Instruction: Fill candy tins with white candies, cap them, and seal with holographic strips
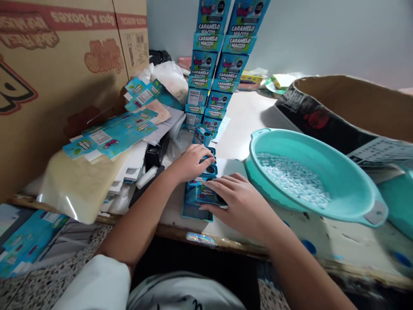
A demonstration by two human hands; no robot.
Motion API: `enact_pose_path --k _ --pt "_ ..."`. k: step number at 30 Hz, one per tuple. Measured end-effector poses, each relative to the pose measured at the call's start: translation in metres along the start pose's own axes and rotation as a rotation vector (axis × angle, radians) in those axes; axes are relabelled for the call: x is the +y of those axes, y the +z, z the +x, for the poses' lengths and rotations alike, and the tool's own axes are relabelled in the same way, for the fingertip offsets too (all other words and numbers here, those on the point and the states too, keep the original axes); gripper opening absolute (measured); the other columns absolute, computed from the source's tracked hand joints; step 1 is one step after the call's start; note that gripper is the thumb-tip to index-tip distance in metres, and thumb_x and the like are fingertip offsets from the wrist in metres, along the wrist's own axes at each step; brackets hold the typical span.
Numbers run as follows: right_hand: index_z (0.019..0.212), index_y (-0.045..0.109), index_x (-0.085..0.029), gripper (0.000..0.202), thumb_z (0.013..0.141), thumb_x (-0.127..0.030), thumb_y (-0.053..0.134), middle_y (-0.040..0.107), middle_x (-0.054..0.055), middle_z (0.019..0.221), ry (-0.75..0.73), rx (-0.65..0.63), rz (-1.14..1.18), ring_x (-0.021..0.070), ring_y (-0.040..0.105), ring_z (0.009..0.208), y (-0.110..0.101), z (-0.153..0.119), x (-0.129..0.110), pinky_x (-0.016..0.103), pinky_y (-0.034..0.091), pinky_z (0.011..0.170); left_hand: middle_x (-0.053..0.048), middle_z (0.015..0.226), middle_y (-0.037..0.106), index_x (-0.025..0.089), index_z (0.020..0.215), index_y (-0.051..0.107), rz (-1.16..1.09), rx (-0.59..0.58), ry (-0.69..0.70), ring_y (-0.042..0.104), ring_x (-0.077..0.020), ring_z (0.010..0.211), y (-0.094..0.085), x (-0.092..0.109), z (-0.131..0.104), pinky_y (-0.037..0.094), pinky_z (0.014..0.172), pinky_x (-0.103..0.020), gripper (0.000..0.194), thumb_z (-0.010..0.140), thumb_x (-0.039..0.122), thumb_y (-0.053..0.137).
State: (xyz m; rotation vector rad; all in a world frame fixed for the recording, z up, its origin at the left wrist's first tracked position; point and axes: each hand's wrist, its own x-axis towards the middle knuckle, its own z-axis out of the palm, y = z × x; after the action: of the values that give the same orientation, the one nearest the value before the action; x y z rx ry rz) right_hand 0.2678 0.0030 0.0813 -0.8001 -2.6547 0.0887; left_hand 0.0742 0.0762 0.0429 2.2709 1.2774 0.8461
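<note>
Small blue CARAMELO MACIZO carton (208, 196), pinched between thumb and fingers of the right hand (237, 204), the nearer one; it lies just left of that palm, over the near end of a blue tray (195, 212) whose long axis runs away from the person along the worktop (240, 120). The left hand (192, 163) curves over the cartons farther along (211, 169); whether its fingers grip cannot be told. The held carton's right end and much of the row are hidden.
</note>
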Motion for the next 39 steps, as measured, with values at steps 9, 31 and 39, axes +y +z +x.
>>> enact_pose_path --k 9,31,39 --pt "0.118 0.075 -0.017 0.042 0.085 -0.042 0.081 0.073 0.012 0.120 0.005 0.010 -0.312 0.0292 0.064 0.108 0.019 0.003 -0.011 0.044 0.046 0.094 -0.008 0.121 0.072 0.020 0.104 0.071 -0.032 0.034 0.003 0.056 -0.0259 0.128 0.004 -0.003 0.002 0.041 0.117 -0.044 0.027 0.102 0.037 0.050" --pt "0.115 0.074 -0.021 0.038 0.082 -0.039 0.072 0.078 0.011 0.110 0.563 -0.246 -0.210 0.0310 0.072 0.101 0.014 0.161 0.142 0.030 0.050 0.071 -0.010 0.112 0.073 0.019 0.099 0.072 0.028 0.083 0.005 0.063 -0.0251 0.115 0.004 0.001 0.004 0.050 0.106 -0.041 0.033 0.104 0.039 0.046" --pt "0.108 0.076 -0.023 0.037 0.076 -0.042 0.070 0.079 0.002 0.095 0.418 -0.180 0.139 0.0208 0.070 0.081 -0.070 0.073 0.138 0.029 0.051 0.071 -0.010 0.113 0.073 0.020 0.099 0.073 -0.052 0.101 0.016 0.063 -0.0261 0.118 0.003 0.005 0.002 0.050 0.107 -0.042 0.023 0.100 0.033 0.055"
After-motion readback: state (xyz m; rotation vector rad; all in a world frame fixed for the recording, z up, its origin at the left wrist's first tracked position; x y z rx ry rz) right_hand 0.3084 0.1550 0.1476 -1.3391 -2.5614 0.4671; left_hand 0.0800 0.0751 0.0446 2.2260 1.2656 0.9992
